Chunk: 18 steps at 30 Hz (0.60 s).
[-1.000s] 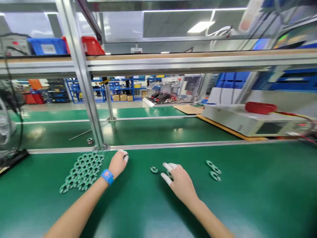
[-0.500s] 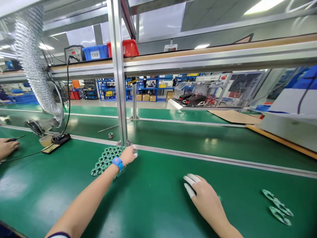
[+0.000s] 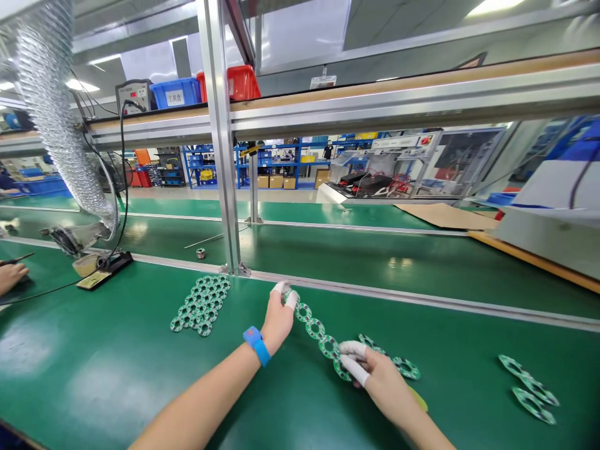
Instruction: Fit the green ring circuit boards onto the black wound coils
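A strip of joined green ring-shaped circuit boards (image 3: 321, 337) slants between my hands above the green bench top. My left hand (image 3: 277, 322), with white finger cots and a blue wristband (image 3: 257, 345), pinches its far end. At the near end, my right hand (image 3: 385, 382), also in white finger cots, grips the last rings between thumb and fingers. Another short strip of ring boards (image 3: 413, 374) lies behind the right hand, partly covered by it. A yellow-green thing (image 3: 419, 399) peeks out beside the right wrist; its kind is hidden.
A block of joined ring boards (image 3: 202, 301) lies left, with loose board pieces (image 3: 532, 384) far right. A metal post (image 3: 225, 187) rises behind my left hand. Left stand a soldering iron holder (image 3: 105, 270) and a foil duct (image 3: 60, 119). A co-worker's hand (image 3: 10, 277) shows at the left edge.
My left hand has moved right, away from the block of boards, and a strip now stretches between both hands. My right hand has closed on its near end, showing more of the strip behind.
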Motion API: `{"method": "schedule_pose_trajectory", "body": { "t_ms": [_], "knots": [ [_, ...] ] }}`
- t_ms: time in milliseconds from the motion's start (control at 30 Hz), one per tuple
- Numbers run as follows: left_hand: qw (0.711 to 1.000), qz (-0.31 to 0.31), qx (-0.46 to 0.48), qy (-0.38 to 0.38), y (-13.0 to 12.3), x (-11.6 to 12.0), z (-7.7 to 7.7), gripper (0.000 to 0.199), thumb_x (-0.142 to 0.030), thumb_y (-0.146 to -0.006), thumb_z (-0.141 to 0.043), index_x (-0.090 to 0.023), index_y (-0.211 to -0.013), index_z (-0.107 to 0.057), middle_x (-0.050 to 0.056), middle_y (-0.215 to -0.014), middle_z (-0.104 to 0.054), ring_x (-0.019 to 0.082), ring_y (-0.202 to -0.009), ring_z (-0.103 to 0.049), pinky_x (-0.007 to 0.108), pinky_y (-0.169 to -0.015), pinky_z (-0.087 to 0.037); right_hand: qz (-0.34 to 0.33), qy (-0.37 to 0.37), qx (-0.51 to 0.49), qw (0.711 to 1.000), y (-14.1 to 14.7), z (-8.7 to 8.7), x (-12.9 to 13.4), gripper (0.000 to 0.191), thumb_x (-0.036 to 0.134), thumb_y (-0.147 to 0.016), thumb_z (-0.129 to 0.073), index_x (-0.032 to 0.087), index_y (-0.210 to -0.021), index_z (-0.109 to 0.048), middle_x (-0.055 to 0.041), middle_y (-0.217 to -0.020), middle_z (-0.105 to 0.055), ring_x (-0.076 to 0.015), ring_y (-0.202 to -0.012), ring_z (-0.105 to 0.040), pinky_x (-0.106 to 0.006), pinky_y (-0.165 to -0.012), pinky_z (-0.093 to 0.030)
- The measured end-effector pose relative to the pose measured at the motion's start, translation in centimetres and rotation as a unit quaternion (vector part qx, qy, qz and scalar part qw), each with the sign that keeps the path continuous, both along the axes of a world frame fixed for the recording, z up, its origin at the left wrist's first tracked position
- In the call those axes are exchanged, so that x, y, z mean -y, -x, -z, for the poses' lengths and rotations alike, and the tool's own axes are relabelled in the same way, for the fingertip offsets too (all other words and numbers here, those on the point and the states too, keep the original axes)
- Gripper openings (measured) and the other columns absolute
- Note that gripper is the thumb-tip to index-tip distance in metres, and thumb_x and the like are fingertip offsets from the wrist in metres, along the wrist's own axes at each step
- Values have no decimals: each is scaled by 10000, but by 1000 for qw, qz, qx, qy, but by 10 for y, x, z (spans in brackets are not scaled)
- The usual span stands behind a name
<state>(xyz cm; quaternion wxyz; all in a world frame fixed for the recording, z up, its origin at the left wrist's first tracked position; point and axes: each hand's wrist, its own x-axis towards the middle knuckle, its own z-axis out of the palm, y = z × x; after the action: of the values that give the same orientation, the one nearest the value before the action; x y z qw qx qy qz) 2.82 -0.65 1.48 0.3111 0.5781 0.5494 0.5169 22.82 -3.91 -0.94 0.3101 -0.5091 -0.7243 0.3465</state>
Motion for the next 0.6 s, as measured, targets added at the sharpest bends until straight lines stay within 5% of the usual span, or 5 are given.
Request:
{"method": "schedule_pose_trajectory", "body": {
  "t_ms": [100,200,233,367,600],
  "knots": [
    [971,98,-198,-97,1,13,-6,251,-251,-838,-532,-247,-1083,-588,55,-1184,-538,242,-1238,-332,435,-1068,-171,35,-98,54,993,-5,4,-1,295,373,-761,-453,190,-832,-673,-73,-755,-702,-234,-661,-636,-344,-634,-515],
    [853,184,-464,-152,-3,22,-10,177,-219,-870,-497,-271,-978,-628,30,-1040,-600,235,-1195,-356,476,-1043,-142,37,-167,103,980,-5,4,2,286,309,-798,-429,196,-879,-679,-85,-844,-712,-244,-765,-653,-360,-720,-513],
    [834,184,-499,-149,-4,23,-10,173,-205,-878,-483,-258,-928,-639,31,-970,-611,232,-1145,-393,467,-1013,-187,33,-184,124,975,-4,4,4,286,287,-809,-424,195,-901,-679,-85,-866,-712,-240,-791,-655,-353,-737,-513],
    [835,170,-509,-122,-10,24,-7,204,-219,-878,-485,-192,-753,-644,56,-799,-595,222,-905,-484,378,-805,-346,41,-204,222,953,1,5,8,281,177,-817,-439,200,-942,-689,-80,-905,-714,-212,-840,-658,-295,-761,-507],
    [855,152,-489,-84,-20,32,-1,218,-228,-895,-465,-187,-778,-645,55,-808,-584,197,-815,-500,300,-687,-364,133,-186,284,931,-11,-3,4,316,118,-832,-418,133,-979,-697,-170,-957,-692,-275,-869,-647,-360,-744,-491]
  ]
}}
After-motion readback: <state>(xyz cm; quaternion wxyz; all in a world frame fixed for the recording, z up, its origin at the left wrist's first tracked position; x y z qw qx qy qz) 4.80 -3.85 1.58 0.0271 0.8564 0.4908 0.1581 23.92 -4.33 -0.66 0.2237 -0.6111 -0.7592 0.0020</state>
